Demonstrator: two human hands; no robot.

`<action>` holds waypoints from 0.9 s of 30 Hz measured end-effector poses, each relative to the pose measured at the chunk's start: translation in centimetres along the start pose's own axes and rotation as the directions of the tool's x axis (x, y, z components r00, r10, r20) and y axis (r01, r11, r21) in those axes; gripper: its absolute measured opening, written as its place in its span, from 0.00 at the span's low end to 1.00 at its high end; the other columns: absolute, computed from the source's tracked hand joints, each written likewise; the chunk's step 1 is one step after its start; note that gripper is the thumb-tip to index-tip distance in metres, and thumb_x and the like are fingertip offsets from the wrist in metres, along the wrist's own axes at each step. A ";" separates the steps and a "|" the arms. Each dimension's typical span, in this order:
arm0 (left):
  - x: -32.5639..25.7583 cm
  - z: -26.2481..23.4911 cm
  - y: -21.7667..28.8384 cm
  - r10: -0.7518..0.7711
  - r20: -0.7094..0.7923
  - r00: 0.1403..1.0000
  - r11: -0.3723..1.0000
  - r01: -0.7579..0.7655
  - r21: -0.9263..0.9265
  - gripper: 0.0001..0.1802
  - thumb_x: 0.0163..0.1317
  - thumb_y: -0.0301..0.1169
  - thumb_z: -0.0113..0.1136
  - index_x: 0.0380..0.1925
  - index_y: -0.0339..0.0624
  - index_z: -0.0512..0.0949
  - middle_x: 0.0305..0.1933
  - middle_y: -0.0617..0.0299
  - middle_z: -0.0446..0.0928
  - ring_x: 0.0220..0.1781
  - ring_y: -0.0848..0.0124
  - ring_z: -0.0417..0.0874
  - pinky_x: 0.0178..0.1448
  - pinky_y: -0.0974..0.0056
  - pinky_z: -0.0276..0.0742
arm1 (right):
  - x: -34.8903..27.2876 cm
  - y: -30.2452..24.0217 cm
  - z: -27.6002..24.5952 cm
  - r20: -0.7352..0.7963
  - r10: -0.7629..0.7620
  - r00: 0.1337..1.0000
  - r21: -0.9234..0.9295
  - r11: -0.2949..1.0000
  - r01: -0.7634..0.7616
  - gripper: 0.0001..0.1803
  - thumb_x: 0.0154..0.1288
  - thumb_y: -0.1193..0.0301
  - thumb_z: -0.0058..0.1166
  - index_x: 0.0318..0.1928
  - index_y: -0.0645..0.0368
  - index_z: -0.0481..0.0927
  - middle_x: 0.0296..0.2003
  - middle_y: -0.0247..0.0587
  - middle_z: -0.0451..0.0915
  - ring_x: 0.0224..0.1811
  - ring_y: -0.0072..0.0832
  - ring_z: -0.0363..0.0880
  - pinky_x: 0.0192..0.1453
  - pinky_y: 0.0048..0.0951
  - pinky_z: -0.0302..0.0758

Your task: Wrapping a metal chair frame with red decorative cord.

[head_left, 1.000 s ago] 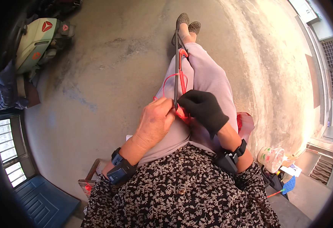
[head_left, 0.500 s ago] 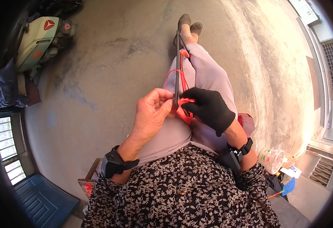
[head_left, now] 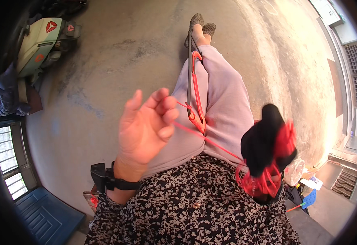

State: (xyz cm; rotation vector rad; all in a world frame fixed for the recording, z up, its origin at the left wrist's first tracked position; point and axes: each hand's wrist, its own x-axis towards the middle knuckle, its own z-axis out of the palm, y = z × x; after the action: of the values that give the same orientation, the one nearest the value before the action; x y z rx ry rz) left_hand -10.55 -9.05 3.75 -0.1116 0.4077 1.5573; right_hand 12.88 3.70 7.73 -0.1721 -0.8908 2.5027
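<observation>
scooter: pale green scooter (head_left: 37, 45) parked far left on the concrete floor (head_left: 117, 61), well apart from the work.
crate: blue crate or panel (head_left: 44, 216) low left, partly cut off; cannot tell if anything is in it.
left hand: bare left hand (head_left: 146, 130) raised, palm up, fingers half curled; thumb and forefinger pinch the red cord (head_left: 195, 132). Black strap on that wrist.
cord: runs taut from the left fingertips across the lap to the right hand; another run goes to the frame.
frame: thin dark rod frame (head_left: 190, 77) lies along the lap toward the shoes, red cord wound down part of it, a tighter red knot near its lower end.
right hand: right hand (head_left: 266, 143) in a black glove, closed round a loose bundle of red cord (head_left: 260, 179); bundle hangs below the fist.
progress: judging by the wraps, part of the frame is already bound; plenty of cord is left in the bundle, so I'd say mid-way, not near done.
containers: clear plastic bag (head_left: 297, 171) and small clutter by the right hip; contents too small to tell.
</observation>
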 end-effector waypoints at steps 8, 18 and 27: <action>-5.2 -4.5 -0.1 0.016 -0.323 0.946 0.847 0.159 0.507 0.18 0.70 0.40 0.52 0.48 0.35 0.72 0.22 0.65 0.68 0.22 0.76 0.67 0.21 0.73 0.61 | 2.3 7.7 -2.6 -0.339 0.026 0.940 -0.883 0.335 -0.328 0.19 0.62 0.62 0.62 0.50 0.57 0.77 0.28 0.39 0.81 0.29 0.30 0.81 0.34 0.34 0.75; -6.7 -5.1 1.4 -0.339 -0.148 0.929 0.709 0.356 0.609 0.09 0.69 0.30 0.54 0.39 0.35 0.77 0.28 0.63 0.77 0.24 0.78 0.74 0.22 0.75 0.67 | 2.9 6.4 -2.3 -0.490 -0.001 0.872 -0.828 0.313 -0.465 0.16 0.65 0.61 0.59 0.45 0.59 0.76 0.28 0.42 0.79 0.30 0.29 0.79 0.36 0.33 0.74; 1.9 -2.0 -1.4 0.223 0.042 0.974 0.657 -0.182 0.732 0.19 0.67 0.28 0.54 0.58 0.37 0.73 0.53 0.54 0.76 0.48 0.69 0.80 0.45 0.68 0.79 | 4.5 4.9 -2.9 -0.195 -0.489 0.850 -0.979 0.049 -0.196 0.09 0.64 0.69 0.58 0.42 0.59 0.84 0.32 0.41 0.80 0.31 0.30 0.80 0.37 0.29 0.75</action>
State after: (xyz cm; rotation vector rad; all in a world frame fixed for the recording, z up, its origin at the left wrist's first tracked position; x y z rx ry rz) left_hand -9.62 -7.89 1.06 0.5473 1.0989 1.4968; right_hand 7.81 4.14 2.61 -1.0602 -2.0979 0.9491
